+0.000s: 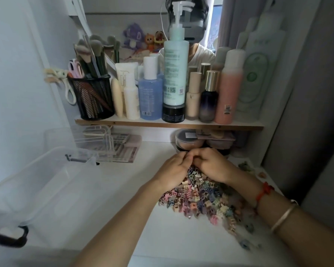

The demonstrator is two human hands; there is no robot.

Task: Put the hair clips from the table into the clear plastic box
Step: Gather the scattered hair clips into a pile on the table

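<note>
- White table (152, 237) under cosmetics shelf (162, 123).
- L hand (172, 170) & R hand (210, 164): fingertips touching, fingers curled, cupped over far end of hair clips (201, 199) pile, prob. to rake up a scoop. Can't tell if any are gripped.
- Rest of pile runs back under wrists.
- Clear plastic box (37, 162) well left of hands, looks lidless, ready for drop.

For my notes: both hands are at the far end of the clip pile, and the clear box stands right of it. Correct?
No. The head view shows the clear plastic box left of the hair clip pile. The left hand and right hand are indeed at its far end.
</note>
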